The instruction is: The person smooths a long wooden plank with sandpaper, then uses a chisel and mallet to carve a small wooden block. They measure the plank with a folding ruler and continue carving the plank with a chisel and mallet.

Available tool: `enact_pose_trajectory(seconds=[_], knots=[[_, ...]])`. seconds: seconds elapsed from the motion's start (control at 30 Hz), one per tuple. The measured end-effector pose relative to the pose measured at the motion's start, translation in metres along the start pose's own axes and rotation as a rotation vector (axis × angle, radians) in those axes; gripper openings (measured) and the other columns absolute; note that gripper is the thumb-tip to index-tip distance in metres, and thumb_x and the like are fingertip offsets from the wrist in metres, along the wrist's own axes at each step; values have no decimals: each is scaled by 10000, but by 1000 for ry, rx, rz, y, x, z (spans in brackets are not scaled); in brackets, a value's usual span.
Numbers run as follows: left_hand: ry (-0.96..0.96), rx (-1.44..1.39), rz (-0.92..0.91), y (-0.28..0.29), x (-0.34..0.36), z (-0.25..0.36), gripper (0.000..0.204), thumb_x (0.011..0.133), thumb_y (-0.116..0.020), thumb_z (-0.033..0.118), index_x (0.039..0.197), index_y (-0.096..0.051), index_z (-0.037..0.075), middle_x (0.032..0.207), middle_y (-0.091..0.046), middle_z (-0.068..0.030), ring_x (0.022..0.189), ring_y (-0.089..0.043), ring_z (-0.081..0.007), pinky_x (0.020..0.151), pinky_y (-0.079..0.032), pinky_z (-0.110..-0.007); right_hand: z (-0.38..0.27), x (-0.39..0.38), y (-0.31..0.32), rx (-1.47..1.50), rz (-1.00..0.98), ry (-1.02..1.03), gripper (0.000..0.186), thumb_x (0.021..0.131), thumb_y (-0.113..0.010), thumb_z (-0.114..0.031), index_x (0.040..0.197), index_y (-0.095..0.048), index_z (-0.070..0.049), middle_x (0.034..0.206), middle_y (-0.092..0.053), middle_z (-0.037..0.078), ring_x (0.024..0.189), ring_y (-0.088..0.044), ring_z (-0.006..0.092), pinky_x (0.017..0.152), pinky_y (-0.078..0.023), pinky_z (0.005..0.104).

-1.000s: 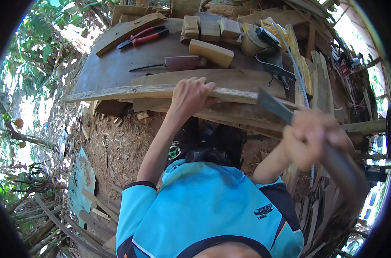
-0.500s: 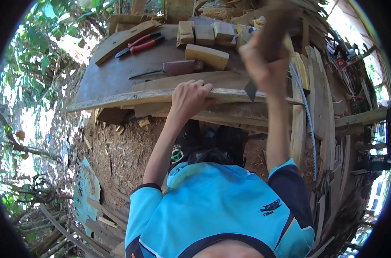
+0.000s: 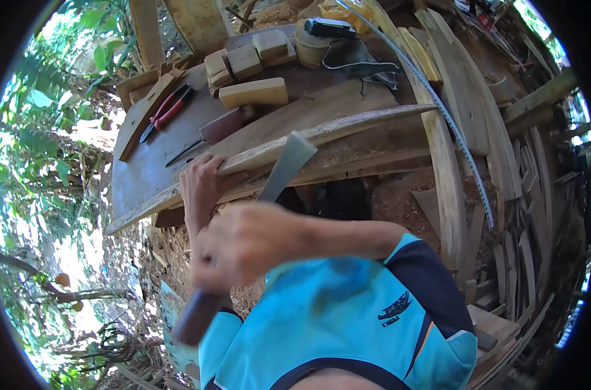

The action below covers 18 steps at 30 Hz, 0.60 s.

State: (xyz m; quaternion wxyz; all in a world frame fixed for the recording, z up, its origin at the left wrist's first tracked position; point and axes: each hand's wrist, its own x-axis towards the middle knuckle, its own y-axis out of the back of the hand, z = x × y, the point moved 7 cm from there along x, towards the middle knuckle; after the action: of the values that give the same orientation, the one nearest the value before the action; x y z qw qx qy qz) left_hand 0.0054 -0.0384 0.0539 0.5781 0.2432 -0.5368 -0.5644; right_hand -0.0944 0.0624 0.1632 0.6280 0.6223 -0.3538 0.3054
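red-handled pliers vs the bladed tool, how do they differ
The bladed tool is held by the right hand; the pliers lie on the table. The bladed tool has one thick dark handle, the pliers two slim red ones. Both are hand tools.

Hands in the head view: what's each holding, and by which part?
Right hand: a bladed tool, by its handle. Left hand: a wooden strip, left of its middle.

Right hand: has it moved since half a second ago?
Yes: against the table, the right hand has moved leftward and down the view, from over the table's right side to this side of its near edge.
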Motion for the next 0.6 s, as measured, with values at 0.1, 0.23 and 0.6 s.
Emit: enact_pose_trajectory(seconds=[0.1,0.23,0.6], knots=[[35,19,-43,-6,10,8,178,636,-648,186,767,-633,68,750,-586,-99,722,-585,-318,630,-449,-397,58,-48,-29,-98,-218,-214,125,664,-589,-176,728,-494,-127,567,-467,25,483,-566,180,398,-433,308],[0,71,-58,-17,14,-3,241,644,-686,252,817,-643,90,796,-610,-77,722,-598,-308,636,-457,-397,54,-34,-44,12,-262,-222,86,683,-571,-169,736,-509,-141,567,-489,45,502,-584,196,408,-446,312],[-37,38,15,-8,17,16,330,648,-723,337,816,-654,61,775,-615,-101,724,-602,-313,632,-453,-403,50,-60,-52,-191,-327,-124,127,694,-566,-197,662,-458,-137,535,-478,11,482,-576,166,401,-429,283]])
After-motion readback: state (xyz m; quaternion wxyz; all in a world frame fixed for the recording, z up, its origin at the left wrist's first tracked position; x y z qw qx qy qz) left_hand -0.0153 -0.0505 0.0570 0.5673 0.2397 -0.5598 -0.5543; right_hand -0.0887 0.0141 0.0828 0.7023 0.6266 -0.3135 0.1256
